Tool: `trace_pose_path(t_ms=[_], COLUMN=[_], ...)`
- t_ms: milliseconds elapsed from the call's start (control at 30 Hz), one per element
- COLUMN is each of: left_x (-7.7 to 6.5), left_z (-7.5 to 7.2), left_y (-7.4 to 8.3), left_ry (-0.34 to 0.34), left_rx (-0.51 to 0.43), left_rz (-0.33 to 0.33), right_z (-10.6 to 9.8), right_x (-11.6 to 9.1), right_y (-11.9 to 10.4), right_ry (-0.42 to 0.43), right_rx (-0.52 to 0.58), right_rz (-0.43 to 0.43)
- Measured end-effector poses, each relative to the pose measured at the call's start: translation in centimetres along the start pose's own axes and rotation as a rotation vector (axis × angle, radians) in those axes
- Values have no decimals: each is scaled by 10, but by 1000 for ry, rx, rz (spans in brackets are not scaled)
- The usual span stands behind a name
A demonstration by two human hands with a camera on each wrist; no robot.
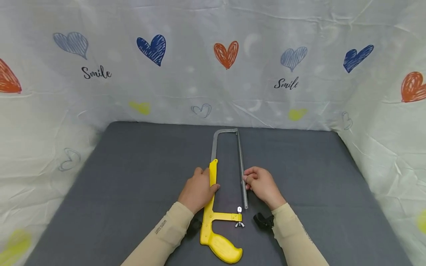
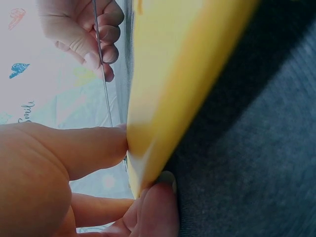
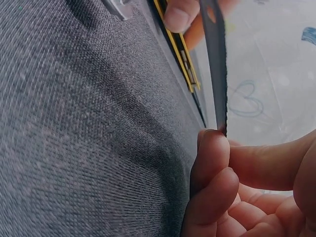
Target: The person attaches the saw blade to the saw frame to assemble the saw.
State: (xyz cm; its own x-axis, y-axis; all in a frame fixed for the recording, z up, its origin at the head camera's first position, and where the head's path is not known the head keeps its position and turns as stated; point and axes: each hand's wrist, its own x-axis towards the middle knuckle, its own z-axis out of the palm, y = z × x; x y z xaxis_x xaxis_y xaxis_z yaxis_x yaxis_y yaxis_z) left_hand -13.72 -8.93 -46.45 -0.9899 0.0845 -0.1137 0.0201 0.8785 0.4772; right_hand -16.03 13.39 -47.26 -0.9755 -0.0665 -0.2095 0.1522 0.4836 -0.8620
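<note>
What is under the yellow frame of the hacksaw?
Grey cloth shows on both sides of the yellow frame, which the left hand grips; whatever lies directly beneath is covered.

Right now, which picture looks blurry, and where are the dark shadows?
Left wrist view: the yellow saw frame is very close and blurry, with a dark shadow beside it on the grey cloth; right wrist view: the saw blade looks sharper, with softer shadows across the cloth; head view: soft light, shapes easy to make out.
</note>
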Motion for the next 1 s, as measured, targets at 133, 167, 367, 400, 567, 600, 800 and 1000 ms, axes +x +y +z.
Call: trace_pose_path(t_ms=[133,167,367,400,567,600,800,1000], left_x=[1,1,0,0,1,2,1,1], left_z=[1,1,0,-1,0,0,0,0], left_y=[1,0,-2,-1,1,2,3,3], left_ry=[-5,-3,1,1,-3,-1,5,2], left_rx=[-6,-9,-9,-7,-6,-4,5,11], left_rz=[0,-5,-27,-24,-14,-15,-21,-22], right_z=[0,0,4,3,1,1,2,2], right_x=[-1,0,2,2,2,3,5,4], right_y=[0,0,-2,-2,-1,-1,1,2], right_ry=[-2,-7,-25,-21,-5,-6,-10,-14], right_rx=[-5,-1,20,20,13,12,12,30], right_rz=[-3,-4,-3,2,23,19,16,29])
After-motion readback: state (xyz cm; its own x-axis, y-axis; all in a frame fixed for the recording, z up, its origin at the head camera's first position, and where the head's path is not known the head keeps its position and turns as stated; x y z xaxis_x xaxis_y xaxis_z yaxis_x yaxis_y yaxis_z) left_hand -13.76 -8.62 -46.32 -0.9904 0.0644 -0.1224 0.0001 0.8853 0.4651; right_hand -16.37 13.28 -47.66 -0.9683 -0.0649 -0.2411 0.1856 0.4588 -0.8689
